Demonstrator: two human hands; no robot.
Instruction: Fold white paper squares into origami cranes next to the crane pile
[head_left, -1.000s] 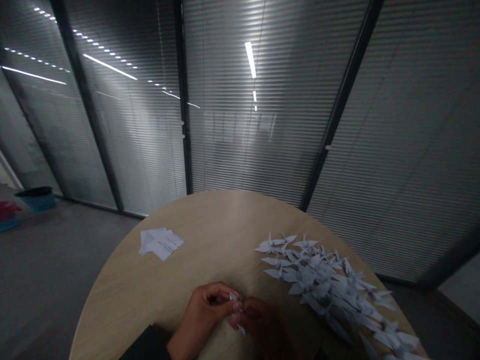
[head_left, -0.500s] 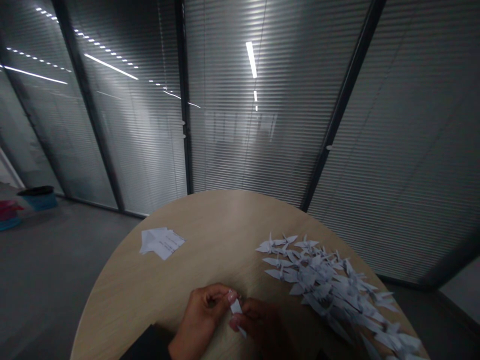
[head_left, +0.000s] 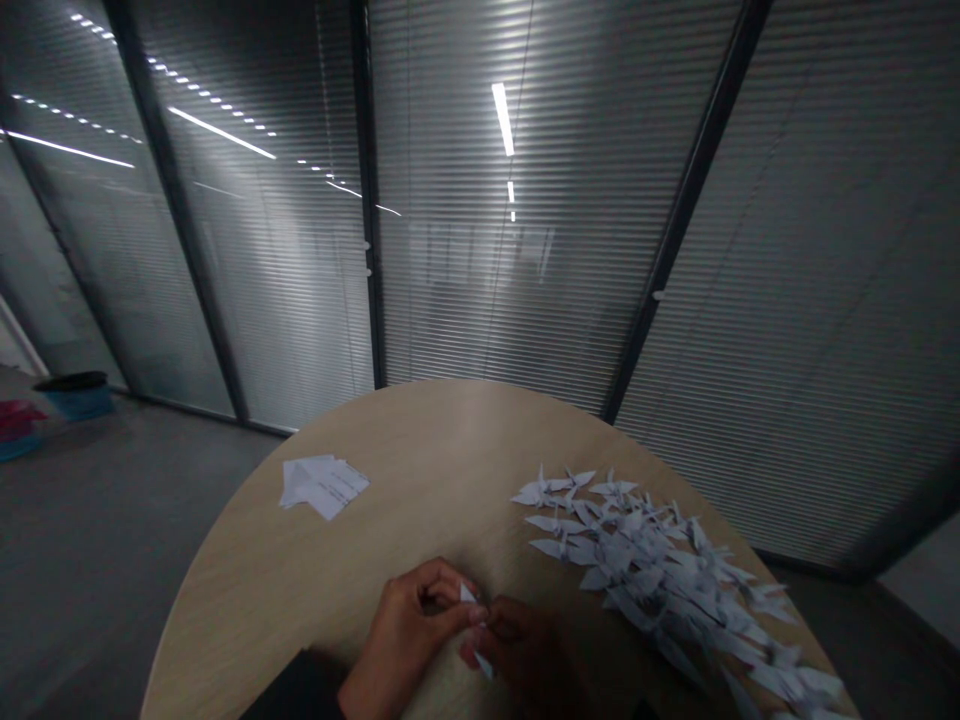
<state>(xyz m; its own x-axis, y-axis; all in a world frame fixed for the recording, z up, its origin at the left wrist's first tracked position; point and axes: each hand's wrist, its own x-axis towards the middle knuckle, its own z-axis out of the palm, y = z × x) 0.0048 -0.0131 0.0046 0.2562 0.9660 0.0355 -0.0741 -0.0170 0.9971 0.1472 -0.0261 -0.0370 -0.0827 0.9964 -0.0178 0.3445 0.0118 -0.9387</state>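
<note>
Between my two hands is a small folded piece of white paper, partly covered by fingers. My left hand pinches it from the left, thumb and forefinger closed on it. From the right, my right hand grips the same paper with its fingertips; much of this hand is in shadow. A white tip of the paper pokes out below the fingers. To the right of my hands lies a heap of folded white paper cranes.
A few flat white sheets, some with print, lie at the left of the round wooden table. Behind it stands a glass partition with blinds. Blue and black bins are on the floor at far left.
The fingers have shifted on the folded paper: my left thumb has moved down and right, closer to my right fingertips, and less of the paper's middle shows. The cranes and sheets have not moved.
</note>
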